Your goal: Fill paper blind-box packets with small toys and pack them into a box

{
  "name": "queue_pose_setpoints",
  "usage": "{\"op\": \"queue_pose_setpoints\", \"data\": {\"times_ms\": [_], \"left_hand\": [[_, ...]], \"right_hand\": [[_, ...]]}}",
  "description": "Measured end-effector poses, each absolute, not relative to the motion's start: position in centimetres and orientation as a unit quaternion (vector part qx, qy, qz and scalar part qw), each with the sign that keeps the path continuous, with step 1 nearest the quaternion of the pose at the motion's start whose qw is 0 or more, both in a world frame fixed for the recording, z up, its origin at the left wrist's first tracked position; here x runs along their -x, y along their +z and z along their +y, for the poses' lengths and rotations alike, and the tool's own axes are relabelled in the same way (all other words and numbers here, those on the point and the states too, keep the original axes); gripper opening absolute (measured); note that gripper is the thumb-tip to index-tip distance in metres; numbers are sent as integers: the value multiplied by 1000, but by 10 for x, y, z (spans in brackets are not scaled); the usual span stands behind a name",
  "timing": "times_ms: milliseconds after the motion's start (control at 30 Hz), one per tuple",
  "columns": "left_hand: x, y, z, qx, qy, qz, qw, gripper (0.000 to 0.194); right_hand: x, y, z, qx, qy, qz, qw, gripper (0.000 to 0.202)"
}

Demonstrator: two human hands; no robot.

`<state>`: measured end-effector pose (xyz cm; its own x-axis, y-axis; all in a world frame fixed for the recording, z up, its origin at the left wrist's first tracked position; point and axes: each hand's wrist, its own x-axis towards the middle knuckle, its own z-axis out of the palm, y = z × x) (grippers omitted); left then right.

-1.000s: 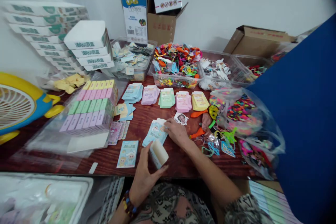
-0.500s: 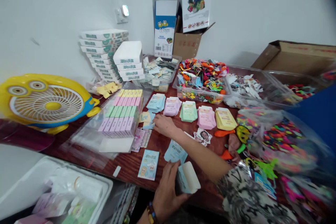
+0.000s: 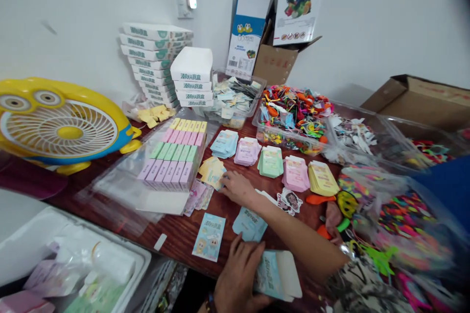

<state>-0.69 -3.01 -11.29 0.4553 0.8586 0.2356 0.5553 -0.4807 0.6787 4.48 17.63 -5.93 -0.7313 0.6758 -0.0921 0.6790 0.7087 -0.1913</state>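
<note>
Left hand: the left hand (image 3: pixel 238 273), palm low at the table's front edge, has thumb and fingers closed around a light-blue box (image 3: pixel 269 274)
Light-blue box: held tilted above the front edge of the wooden table (image 3: pixel 176 233), its pale flap end pointing right
Right hand: the right hand (image 3: pixel 238 189) reaches across the table, fingers close together at the right edge of the yellow and blue cards (image 3: pixel 210 171); whether it grips a card I cannot tell
Yellow and blue cards: fanned on the wood, just above the purple cards (image 3: pixel 199 196)
Flat blue carton (image 3: pixel 250 225): lies below the right forearm, just beyond the left hand's fingertips
Blue printed pack (image 3: pixel 209 237): flat near the front edge, left of the left hand
Carton piles: 5 in a slanting row, the blue pile (image 3: pixel 223 144), purple pile (image 3: pixel 247 151), green pile (image 3: pixel 270 161), pink pile (image 3: pixel 295 173) and yellow pile (image 3: pixel 323 178)
Small boxes (image 3: pixel 172 159): rows of 4 colours packed together, left of the cards
Stickers (image 3: pixel 290 200): right of the right forearm, near an orange balloon (image 3: pixel 320 199)
Bins: behind the piles, a bin of paper slips (image 3: pixel 235 97) and a bin of bright toys (image 3: pixel 295 112)
Fan (image 3: pixel 69 129): yellow and blue, at far left
</note>
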Motion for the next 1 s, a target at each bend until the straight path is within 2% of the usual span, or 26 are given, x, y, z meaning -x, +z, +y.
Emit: {"op": "queue_pose_setpoints", "data": {"times_ms": [267, 500, 567, 700, 767, 900, 1000], "left_hand": [[6, -116, -31, -809, 308, 442, 236, 104], [5, -106, -31, -806, 280, 453, 258, 100], [5, -104, -31, -809, 284, 447, 253, 100], [4, -101, -31, -803, 295, 455, 247, 99], [4, -101, -32, -801, 292, 460, 247, 97], [4, -101, -32, -804, 278, 462, 250, 98], [4, -102, -32, -806, 272, 462, 251, 101]], "right_hand": [[-7, -53, 210, -364, -94, 926, -13, 34], [-43, -60, 179, -375, -106, 921, 21, 33], [-52, -56, 175, -385, -113, 915, 28, 40], [-52, -47, 179, -374, -131, 917, 45, 69], [-46, -47, 183, -370, -162, 913, 66, 73], [-41, -54, 196, -389, -214, 894, 55, 69], [-44, -62, 204, -402, -252, 880, 12, 56]]}}
